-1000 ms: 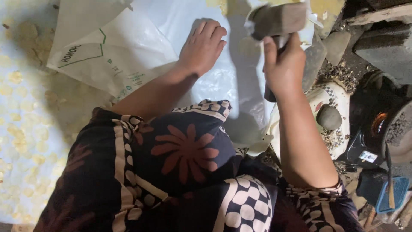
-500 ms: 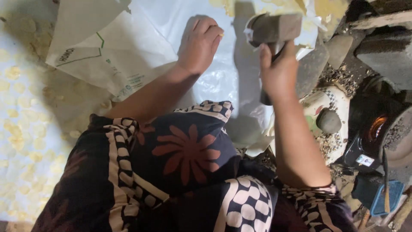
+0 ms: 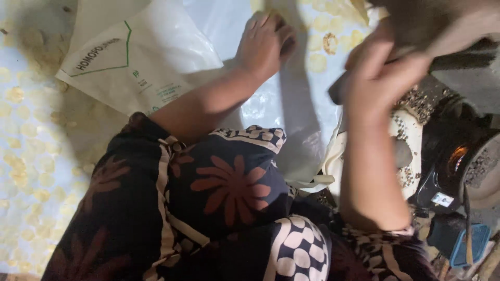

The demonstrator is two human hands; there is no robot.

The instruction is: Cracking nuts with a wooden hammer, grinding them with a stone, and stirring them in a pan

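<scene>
1. Here the left hand [image 3: 265, 44] lies palm down on a clear plastic sheet [image 3: 291, 114], fingers together and bent slightly at the tips; it grips nothing and only presses on the sheet.
2. The right hand [image 3: 377, 80] is raised close to the camera and blurred. Its fingers are wrapped tight around a dark handle [image 3: 338, 91], whose lower end sticks out below the fist.
3. Above the fist a blurred brownish block [image 3: 437, 23] fills the top right corner, in line with the handle; whether the 2 are joined, I cannot tell for sure.
4. The plastic sheet covers the ground between the 2 hands, and round pale yellow discs [image 3: 323, 44] lie flat just beside the left hand, under or on the sheet, I cannot tell which.
5. More of the same discs [image 3: 23, 166] are spread over the light ground along the left edge, well apart from both hands.
6. A white bag with green print [image 3: 130, 73] lies left of the left forearm, its corner near the elbow.
7. Beside the right forearm sits a white bowl [image 3: 411, 140] holding small dark grains and a grey stone [image 3: 402, 153].
8. A dark round vessel [image 3: 458, 161] with an orange glow stands right of the bowl, touching or nearly touching it.
9. A dark patterned cloth [image 3: 229, 192] with red flowers covers the lap below both arms.
</scene>
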